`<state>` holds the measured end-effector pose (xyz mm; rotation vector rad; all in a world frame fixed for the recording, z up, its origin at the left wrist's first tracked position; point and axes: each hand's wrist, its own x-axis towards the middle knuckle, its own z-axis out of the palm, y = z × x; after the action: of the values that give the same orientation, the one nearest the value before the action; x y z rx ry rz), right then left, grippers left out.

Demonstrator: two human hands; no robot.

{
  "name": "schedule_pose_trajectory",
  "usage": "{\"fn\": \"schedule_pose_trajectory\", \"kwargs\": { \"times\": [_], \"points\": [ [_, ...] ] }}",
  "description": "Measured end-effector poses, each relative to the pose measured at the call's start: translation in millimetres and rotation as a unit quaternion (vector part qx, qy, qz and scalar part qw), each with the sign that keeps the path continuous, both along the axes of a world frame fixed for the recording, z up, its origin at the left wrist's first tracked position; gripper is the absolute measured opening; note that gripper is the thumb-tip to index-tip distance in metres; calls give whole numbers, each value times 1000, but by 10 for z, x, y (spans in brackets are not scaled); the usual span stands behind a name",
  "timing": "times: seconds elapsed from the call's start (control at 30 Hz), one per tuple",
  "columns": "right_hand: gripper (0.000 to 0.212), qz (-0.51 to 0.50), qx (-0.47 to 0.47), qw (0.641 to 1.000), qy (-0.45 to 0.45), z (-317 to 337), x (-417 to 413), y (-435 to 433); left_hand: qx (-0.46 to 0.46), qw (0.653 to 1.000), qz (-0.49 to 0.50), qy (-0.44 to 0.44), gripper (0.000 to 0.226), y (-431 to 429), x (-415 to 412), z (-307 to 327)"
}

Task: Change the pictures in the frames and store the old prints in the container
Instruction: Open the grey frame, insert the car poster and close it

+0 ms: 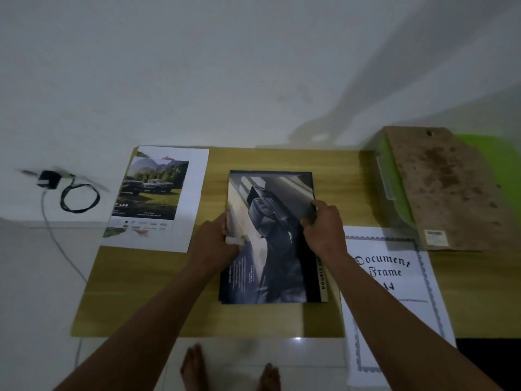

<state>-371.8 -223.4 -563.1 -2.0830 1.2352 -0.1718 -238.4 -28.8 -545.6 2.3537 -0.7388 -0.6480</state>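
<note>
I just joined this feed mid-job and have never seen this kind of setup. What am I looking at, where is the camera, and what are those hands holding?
There is no machine: a person works bare-handed, and the one camera sits on their head, looking down. The left hand and right hand grip the sides of a dark car print on a low wooden table. Left of it lies a print of trucks by trees; right, a sheet reading "Document Frame A4". Behind that, a brown backing board rests on a green container.

Wooden table [158, 292] — car prints [158, 193], frame [270, 235], certificate sheet [394, 277], container [394, 187].
</note>
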Motion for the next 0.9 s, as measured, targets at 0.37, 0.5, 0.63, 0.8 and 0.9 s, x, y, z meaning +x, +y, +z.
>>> {"fn": "schedule_pose_trajectory", "kwargs": {
  "times": [0.37, 0.5, 0.63, 0.8, 0.9],
  "points": [
    [74, 283, -154, 936, 145, -183, -156, 14, 82, 969, -188, -138, 82, 30, -25, -194],
    [73, 290, -148, 932, 158, -191, -129, 35, 151, 950, -220, -163, 89, 28, -6, -270],
    [68, 289, -151, 935, 139, -202, -154, 31, 177, 932, -245, -199, 85, 17, 4, -338],
    [77, 313, -173, 920, 159, -184, -193, -13, 181, 923, -258, -222, 90, 11, 5, -388],
    [79, 308, -167, 921, 170, -185, -170, 0, 172, 928, -255, -211, 90, -9, 2, -370]
  ]
}}
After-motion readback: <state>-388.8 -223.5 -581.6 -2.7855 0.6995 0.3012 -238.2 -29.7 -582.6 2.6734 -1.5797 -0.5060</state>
